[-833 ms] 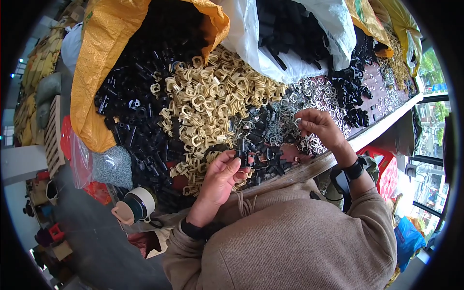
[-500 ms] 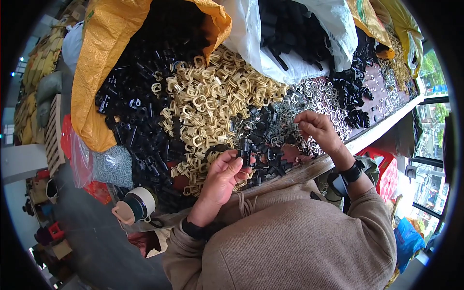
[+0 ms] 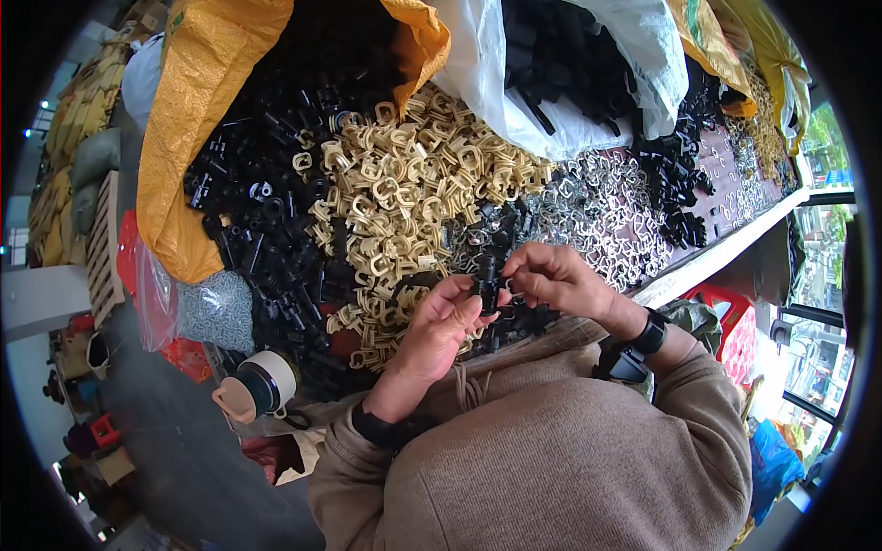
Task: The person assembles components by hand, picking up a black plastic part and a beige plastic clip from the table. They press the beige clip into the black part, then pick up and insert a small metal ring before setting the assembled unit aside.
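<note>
My left hand (image 3: pixel 439 332) is closed round a small black cylindrical plastic part (image 3: pixel 487 281), which stands nearly upright between thumb and fingers. Close against its right side, my right hand (image 3: pixel 559 283) has thumb and fingers pinched together. Whatever is in that pinch is too small to make out. Just beyond both hands spreads a heap of cream-coloured plastic loops (image 3: pixel 404 184). Bent silvery metal clips (image 3: pixel 606 202) lie past my right hand, and loose black plastic parts (image 3: pixel 276 248) are piled to the left.
An orange woven sack (image 3: pixel 188 119) and a white sack (image 3: pixel 478 73) spill black parts at the back. A clear bag of small grey pieces (image 3: pixel 216 312) and a lidded cup (image 3: pixel 266 384) stand at the left. The table's pale front edge (image 3: pixel 680 278) runs off to the right.
My right hand has come left and down from above the metal clips to the black cylindrical part. My left hand has shifted slightly right, still holding that part.
</note>
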### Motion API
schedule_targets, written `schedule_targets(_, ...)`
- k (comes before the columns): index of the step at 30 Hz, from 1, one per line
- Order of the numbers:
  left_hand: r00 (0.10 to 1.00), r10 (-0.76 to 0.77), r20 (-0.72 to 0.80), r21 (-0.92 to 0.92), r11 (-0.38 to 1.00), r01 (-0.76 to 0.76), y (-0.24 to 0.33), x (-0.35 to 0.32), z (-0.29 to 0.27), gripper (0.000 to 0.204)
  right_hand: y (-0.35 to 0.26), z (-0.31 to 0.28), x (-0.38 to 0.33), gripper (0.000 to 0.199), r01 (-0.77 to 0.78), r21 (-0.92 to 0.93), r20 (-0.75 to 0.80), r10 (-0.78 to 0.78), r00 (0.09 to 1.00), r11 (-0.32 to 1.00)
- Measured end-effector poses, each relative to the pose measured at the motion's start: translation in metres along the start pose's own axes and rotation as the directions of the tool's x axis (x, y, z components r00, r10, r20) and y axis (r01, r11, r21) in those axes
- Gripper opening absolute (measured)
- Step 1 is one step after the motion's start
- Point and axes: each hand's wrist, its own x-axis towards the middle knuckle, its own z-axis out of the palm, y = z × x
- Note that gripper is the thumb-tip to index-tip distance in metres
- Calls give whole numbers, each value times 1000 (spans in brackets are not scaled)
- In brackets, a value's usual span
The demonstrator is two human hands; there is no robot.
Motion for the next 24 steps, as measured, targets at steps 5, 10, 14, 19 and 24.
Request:
schedule_targets(5,1000,1,31,-21,1000,0,-1,3,-3,24,6,3,3,9,68,-68,51,-65,997,995)
schedule_targets(10,999,4,46,-71,997,-1,-1,4,-4,19,10,2,4,9,72,51,80,-76,994,996)
schedule_targets(14,999,28,18,-135,991,-25,0,3,-1,18,12,4,2,11,135,189,77,-152,985,973)
schedule_targets(19,1000,15,-17,-126,992,-17,1,2,0,18,-1,3,-2,16,421,-226,70,-416,907,878)
schedule_targets(24,999,-13,-43,-150,989,6,-1,2,1,19,5,5,-2,19,448,-399,85,-454,887,800)
